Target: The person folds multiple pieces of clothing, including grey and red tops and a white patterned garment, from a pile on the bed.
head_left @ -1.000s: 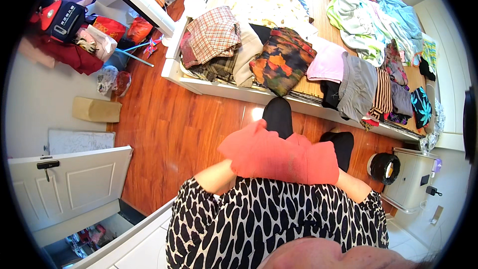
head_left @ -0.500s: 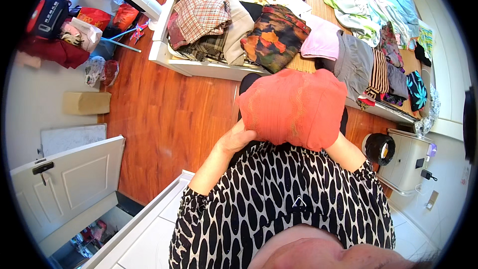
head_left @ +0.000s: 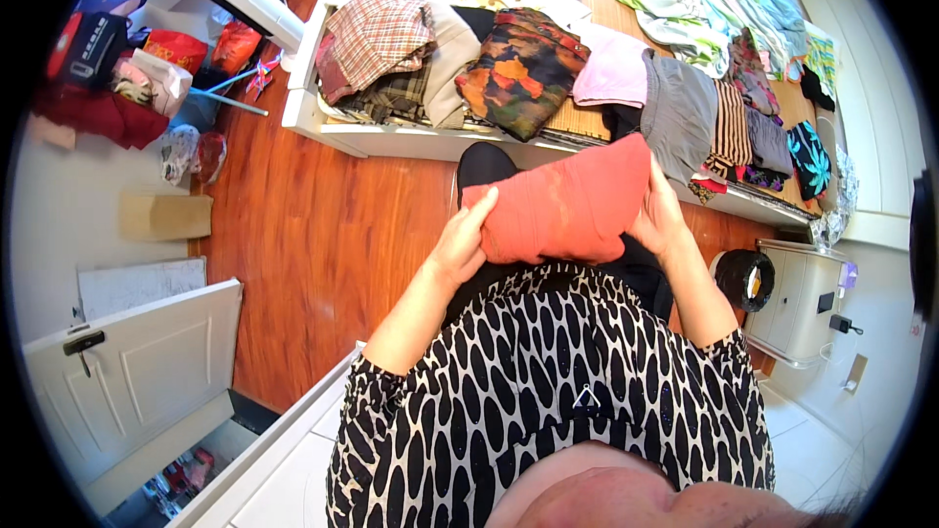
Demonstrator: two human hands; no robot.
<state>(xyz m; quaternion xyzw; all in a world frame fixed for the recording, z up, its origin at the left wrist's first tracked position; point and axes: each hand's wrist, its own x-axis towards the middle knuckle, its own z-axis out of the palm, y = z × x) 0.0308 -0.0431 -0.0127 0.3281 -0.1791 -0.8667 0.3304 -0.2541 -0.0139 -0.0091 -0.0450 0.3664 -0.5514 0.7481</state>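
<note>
Wooden floor (head_left: pixel 313 235), bed (head_left: pixel 401 143), one white door (head_left: pixel 147 352); one red cloth (head_left: pixel 567 203) held above the floor.
Left hand (head_left: pixel 460 242) and right hand (head_left: pixel 659 221) pinch the cloth's ends; the bed carries one pale-pink garment (head_left: pixel 613 66), one orange-patterned garment (head_left: pixel 520 73).

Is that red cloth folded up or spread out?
Folded: the red cloth makes a compact, layered bundle held between the left hand and right hand.
</note>
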